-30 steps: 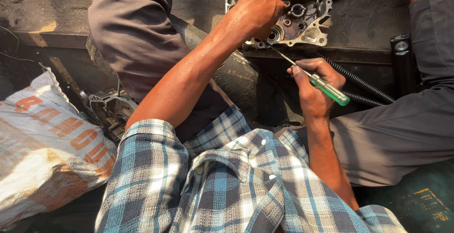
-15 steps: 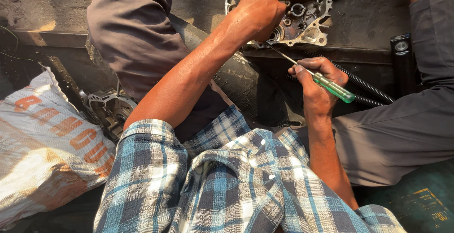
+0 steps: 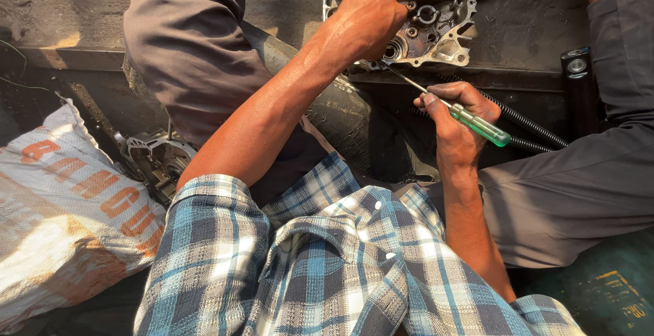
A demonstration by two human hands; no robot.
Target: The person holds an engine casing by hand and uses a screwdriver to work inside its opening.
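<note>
Screwdriver (image 3: 477, 123) is sitting clamped in the right hand (image 3: 458, 128), tip angling toward 11 o'clock into the crankcase (image 3: 436, 19), while the left hand (image 3: 368, 19) is gripping the casting, steadying it.

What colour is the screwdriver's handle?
Translucent green, on the screwdriver in the right hand; head view.

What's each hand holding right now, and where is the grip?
The right hand grips a green-handled screwdriver by its handle. The left hand rests on the metal engine casing near its lower edge; whether it grips anything cannot be told.
</note>
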